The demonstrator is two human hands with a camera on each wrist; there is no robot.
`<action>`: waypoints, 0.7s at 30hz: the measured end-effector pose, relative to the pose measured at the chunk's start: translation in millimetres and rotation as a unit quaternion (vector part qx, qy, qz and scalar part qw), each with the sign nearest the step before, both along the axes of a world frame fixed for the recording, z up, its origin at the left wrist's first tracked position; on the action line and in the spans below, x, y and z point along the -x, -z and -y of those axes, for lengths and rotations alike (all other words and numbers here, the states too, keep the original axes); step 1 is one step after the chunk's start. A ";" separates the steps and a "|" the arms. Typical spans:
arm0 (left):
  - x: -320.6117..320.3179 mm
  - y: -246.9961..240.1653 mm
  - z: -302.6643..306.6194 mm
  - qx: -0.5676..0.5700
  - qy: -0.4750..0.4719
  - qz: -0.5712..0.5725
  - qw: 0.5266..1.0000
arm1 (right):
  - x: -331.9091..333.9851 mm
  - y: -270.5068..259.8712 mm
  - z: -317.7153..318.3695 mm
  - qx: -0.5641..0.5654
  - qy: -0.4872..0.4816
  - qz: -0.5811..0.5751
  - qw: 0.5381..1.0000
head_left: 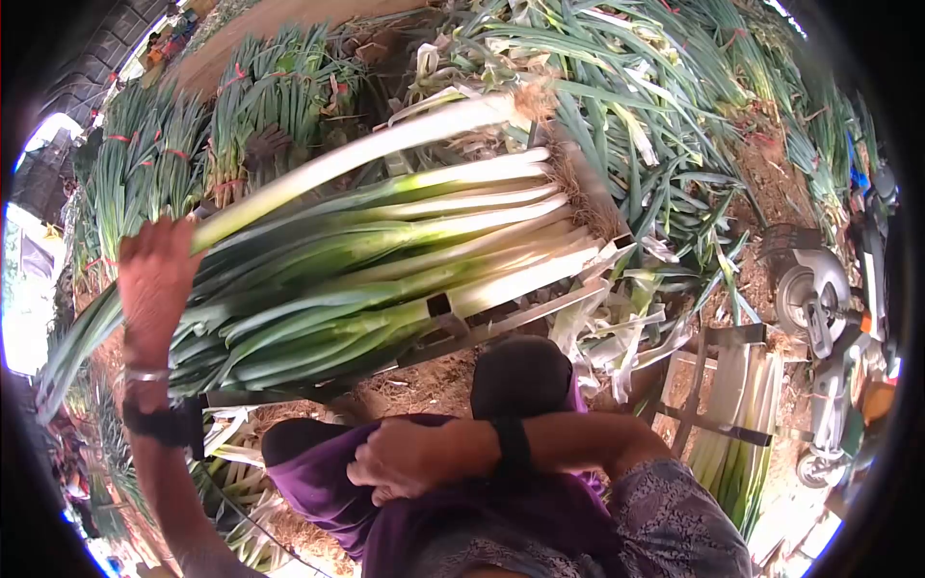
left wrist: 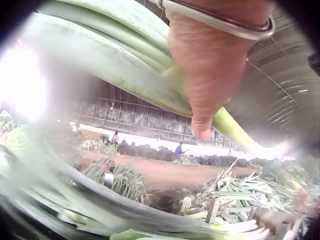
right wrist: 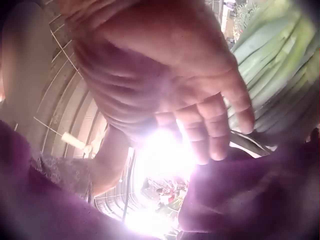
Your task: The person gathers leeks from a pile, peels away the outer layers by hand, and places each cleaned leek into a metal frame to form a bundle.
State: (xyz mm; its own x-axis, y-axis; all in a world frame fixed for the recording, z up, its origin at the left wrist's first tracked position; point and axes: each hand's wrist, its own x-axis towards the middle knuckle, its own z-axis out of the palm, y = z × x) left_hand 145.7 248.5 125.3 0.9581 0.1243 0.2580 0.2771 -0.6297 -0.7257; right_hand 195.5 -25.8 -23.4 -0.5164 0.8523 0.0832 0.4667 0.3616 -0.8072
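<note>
My left hand (head_left: 159,275) grips a single long leek (head_left: 356,154) around its green part. The white shank slants up to the right over the pile, its rooted end past the pile's top edge. In the left wrist view the thumb of the hand (left wrist: 210,75) lies along the green stalk. Below, a thick pile of leeks (head_left: 385,250) lies in a metal rack (head_left: 462,337), white ends and roots to the right. Over my lap hangs my right hand (head_left: 414,458). The right wrist view shows its palm (right wrist: 165,65) holding nothing, its fingers loosely bent near purple cloth (right wrist: 240,195).
Tied leek bundles (head_left: 270,106) stand at the back left. Loose leeks and leaves (head_left: 617,87) are heaped at the back right. Another rack with leeks (head_left: 732,414) stands right of my knees, near a wheeled metal machine (head_left: 814,299). Peeled scraps (head_left: 607,328) litter the ground.
</note>
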 end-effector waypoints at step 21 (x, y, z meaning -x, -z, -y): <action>-168.8 154.2 -29.1 0.179 0.094 -0.190 0.961 | -59.4 7.8 10.3 -0.140 0.209 0.066 0.966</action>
State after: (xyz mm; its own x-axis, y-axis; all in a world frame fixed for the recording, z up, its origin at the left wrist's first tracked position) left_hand 314.5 277.6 -28.9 0.9889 -0.0439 -0.1420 -0.1074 -0.8713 -0.4789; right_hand 254.9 -36.1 -31.2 -0.1531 0.9426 0.2968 0.7114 0.3136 -0.6290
